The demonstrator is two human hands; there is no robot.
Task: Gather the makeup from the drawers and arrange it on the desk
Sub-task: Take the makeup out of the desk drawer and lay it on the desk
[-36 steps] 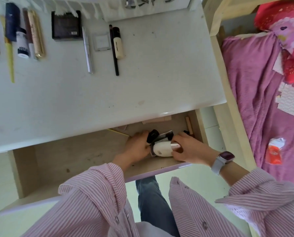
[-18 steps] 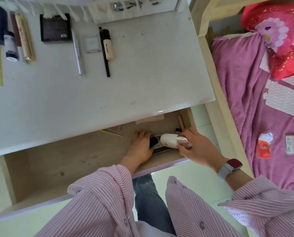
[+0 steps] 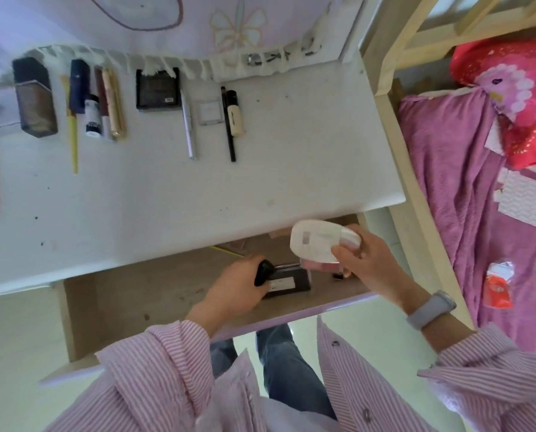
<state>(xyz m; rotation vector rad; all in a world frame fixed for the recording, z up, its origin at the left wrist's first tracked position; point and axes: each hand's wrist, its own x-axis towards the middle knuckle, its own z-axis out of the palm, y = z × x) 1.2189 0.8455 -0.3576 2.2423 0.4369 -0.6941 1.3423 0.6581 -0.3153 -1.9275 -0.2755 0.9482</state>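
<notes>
My right hand (image 3: 365,266) grips a white tube with a pink cap (image 3: 318,241) above the right part of the open drawer (image 3: 154,294). My left hand (image 3: 238,286) is down in the drawer, holding a small black item (image 3: 263,271) next to a black compact (image 3: 287,280). A pink palette (image 3: 319,265) lies beside the compact. On the white desk (image 3: 167,194), several makeup pieces lie in a row along the back: a dark bottle (image 3: 36,98), a black palette (image 3: 157,88), a silver pen (image 3: 189,126), a black pencil (image 3: 229,126).
A wooden bed frame (image 3: 416,194) with a purple blanket (image 3: 466,188) and a red pillow (image 3: 516,98) stands to the right of the desk. A red packet (image 3: 498,288) lies on the blanket. The floor below is pale tile.
My right hand has lifted the white tube up out of the drawer. My left hand stays in the drawer at the black items. The view has tilted up toward the wall.
</notes>
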